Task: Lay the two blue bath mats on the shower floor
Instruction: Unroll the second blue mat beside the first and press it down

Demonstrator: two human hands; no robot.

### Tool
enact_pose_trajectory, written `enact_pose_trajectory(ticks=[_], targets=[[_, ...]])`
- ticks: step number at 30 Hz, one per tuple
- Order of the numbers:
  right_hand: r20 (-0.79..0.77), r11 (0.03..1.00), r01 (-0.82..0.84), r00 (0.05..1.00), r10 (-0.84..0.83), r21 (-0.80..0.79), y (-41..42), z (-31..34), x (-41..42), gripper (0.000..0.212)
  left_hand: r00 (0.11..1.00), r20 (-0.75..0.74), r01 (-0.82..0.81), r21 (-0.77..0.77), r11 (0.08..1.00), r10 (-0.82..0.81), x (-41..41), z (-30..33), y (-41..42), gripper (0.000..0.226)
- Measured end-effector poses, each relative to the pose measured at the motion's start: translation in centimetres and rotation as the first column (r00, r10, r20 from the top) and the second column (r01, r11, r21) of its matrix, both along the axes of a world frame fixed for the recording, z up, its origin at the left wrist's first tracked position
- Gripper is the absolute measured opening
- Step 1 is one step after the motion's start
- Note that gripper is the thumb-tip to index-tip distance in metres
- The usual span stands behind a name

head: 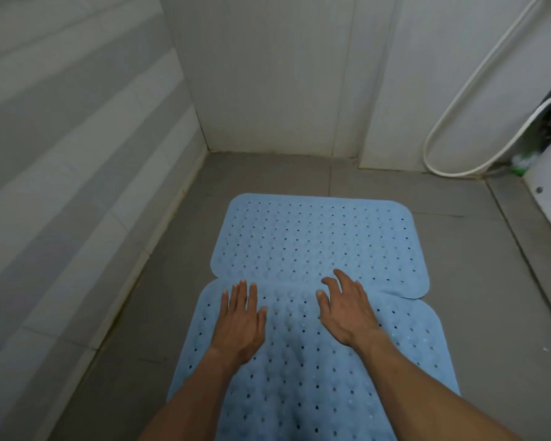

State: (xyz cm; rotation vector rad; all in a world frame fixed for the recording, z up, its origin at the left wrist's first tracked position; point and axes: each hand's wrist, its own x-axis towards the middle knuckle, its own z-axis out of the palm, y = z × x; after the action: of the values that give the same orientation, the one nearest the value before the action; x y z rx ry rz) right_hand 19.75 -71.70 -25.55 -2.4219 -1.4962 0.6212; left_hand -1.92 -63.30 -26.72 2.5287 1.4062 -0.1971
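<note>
The fingers [244,292] of the left hand [240,319] are lying straight and close together, flat on the near bath mat [299,377] just short of its far edge; they are holding nothing. The right hand [345,308] is resting beside it with fingers spread wider and slightly bent, its tips reaching over the seam onto the far bath mat [318,237] — again gripping nothing.

Both mats are lying on the grey shower floor [477,281], the far one toward the back wall, the near one running out of view at the bottom edge. Along the seam they are meeting, and toward the right the far mat's corner seems to be overlapping the near one.

The step in hand looks like pressing the near mat down. To do it well, the person should be pushing with flat palms from the seam outward, so the underside grips the tiles — and nudging the edges square. A white hose [458,100] is hanging at the far right corner.
</note>
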Motion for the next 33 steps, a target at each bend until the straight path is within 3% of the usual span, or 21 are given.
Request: enact_pose_trajectory(ticks=[6, 11, 18, 33], targets=[[-0.031, 0.997, 0.028, 0.999, -0.031, -0.071, -2.3, 15.7, 2.7, 0.052, 0.998, -0.024, -0.057, -0.054, 0.997, 0.056, 1.3, 16.1, -0.8, 0.099], [-0.019, 0.993, 0.054, 0.998, -0.056, -0.102, -4.2, 28.3, 5.2, 0.051, 0.995, -0.078, -0.065, -0.084, 0.994, 0.059, 3.5, 28.9, -1.9, 0.067], [0.018, 0.994, 0.027, 1.0, -0.025, -0.11, -5.7, 43.6, 9.4, 0.05, 0.996, -0.032, -0.087, -0.062, 0.994, 0.086, 6.9, 44.4, -3.6, 0.065], [0.095, 0.993, -0.114, 0.989, 0.115, -0.014, 0.3, 63.0, 8.5, 0.048, 0.975, 0.115, -0.198, 0.05, 0.979, 0.192, 7.1, 63.5, -1.0, 0.064]])
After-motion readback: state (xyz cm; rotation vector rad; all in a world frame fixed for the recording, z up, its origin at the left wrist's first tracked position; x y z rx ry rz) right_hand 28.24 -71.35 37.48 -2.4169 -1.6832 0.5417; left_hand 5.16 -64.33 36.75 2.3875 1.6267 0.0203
